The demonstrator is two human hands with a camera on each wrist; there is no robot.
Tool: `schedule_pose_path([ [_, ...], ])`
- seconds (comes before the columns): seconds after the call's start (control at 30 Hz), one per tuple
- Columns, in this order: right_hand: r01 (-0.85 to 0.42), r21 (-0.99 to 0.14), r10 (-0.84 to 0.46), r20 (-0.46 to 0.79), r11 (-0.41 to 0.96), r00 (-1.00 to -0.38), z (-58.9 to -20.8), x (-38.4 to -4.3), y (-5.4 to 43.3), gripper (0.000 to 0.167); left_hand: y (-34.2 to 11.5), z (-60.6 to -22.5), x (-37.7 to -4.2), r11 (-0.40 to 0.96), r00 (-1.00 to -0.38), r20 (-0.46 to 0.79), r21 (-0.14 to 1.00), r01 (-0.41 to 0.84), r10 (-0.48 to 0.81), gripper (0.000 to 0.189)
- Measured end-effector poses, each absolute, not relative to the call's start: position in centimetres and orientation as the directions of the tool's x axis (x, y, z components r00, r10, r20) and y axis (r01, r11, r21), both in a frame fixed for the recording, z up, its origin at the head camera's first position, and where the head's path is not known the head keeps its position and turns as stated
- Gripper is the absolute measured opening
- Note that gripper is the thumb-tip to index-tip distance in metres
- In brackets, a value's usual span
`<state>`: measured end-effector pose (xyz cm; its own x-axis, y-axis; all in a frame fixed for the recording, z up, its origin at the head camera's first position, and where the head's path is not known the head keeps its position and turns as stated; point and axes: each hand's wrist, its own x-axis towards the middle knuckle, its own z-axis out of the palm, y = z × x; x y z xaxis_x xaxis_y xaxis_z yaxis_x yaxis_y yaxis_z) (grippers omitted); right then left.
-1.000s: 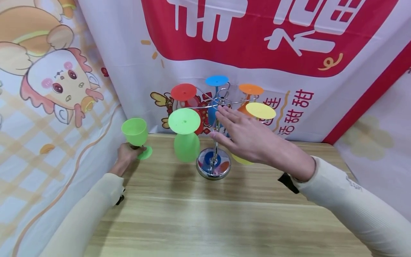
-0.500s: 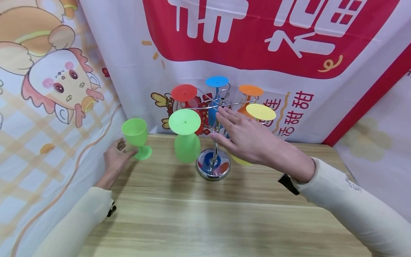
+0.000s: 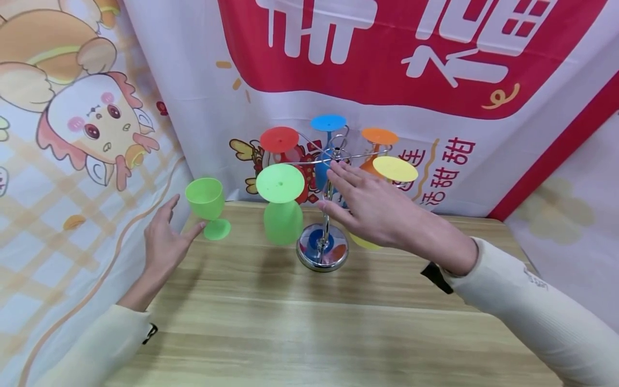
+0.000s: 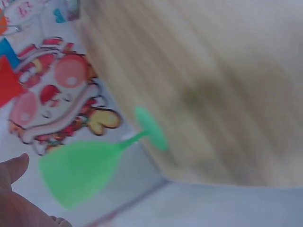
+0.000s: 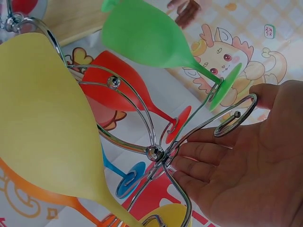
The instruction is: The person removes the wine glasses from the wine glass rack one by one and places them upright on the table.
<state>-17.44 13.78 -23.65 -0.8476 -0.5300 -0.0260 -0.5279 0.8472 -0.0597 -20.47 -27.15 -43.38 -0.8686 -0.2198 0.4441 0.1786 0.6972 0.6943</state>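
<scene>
A green plastic goblet [image 3: 205, 198] stands upright on the table at the left, by the wall cloth. My left hand [image 3: 163, 239] is just left of it, fingers and thumb spread, holding nothing. In the left wrist view the green goblet [image 4: 83, 168] appears beyond the thumb. A chrome goblet rack [image 3: 323, 264] stands mid-table, with a green goblet [image 3: 282, 223], a red one [image 3: 279, 140], a blue one [image 3: 328, 123], an orange one [image 3: 380, 136] and a yellow one [image 3: 395, 169] hanging upside down. My right hand [image 3: 369, 204] rests with straight fingers on the rack's top wires, near the hub [image 5: 155, 153].
At the front, an empty wire hook [image 5: 236, 118] of the rack lies between my right thumb and fingers. A printed cloth [image 3: 406, 70] hangs behind the wooden table [image 3: 309, 333], and another cartoon cloth [image 3: 96, 226] borders its left side.
My left hand has let go of the standing green goblet and drawn back left and toward me, its fingers spreading. The goblet stays in place. My right hand keeps its place on the rack.
</scene>
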Motion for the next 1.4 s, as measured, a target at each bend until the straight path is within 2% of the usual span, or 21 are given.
schedule_pose_path([
  [0.23, -0.528, -0.064, -0.530, -0.023, 0.847, -0.848, -23.7, -17.4, 13.9, 0.082, -24.3, -39.1, -19.5, 0.704, -0.764, 0.637, 0.587, 0.399, -0.099, 0.085],
  [0.4, -0.531, -0.061, -0.533, -0.023, 0.845, -0.846, -23.6, -17.4, 13.9, 0.081, -21.4, -36.0, -18.4, 0.663, -0.645, 0.764, 0.471, 0.582, 0.024, 0.079],
  [0.67, -0.536, -0.059, -0.538, -0.006, 0.842, -0.843, -23.8, -17.3, 13.9, 0.082, -17.7, -32.2, -17.1, 0.556, -0.486, 0.842, 0.294, 0.778, 0.234, 0.073],
  [0.93, -0.549, -0.045, -0.549, 0.007, 0.835, -0.836, -23.8, -17.3, 13.9, 0.081, -15.5, -30.2, -16.9, 0.539, -0.376, 0.802, 0.080, 0.838, 0.465, 0.065],
  [1.13, -0.555, -0.040, -0.555, 0.017, 0.831, -0.832, -23.8, -17.3, 13.9, 0.080, -14.5, -29.7, -17.4, 0.537, -0.284, 0.737, -0.126, 0.834, 0.613, 0.062],
  [1.27, -0.558, -0.039, -0.558, 0.019, 0.829, -0.830, -23.8, -17.3, 13.9, 0.079, -14.2, -29.8, -17.6, 0.550, -0.266, 0.695, -0.220, 0.806, 0.668, 0.064],
  [1.4, -0.559, -0.038, -0.559, 0.020, 0.828, -0.829, -23.8, -17.3, 14.0, 0.079, -14.0, -30.0, -17.9, 0.556, -0.252, 0.687, -0.263, 0.788, 0.682, 0.061],
])
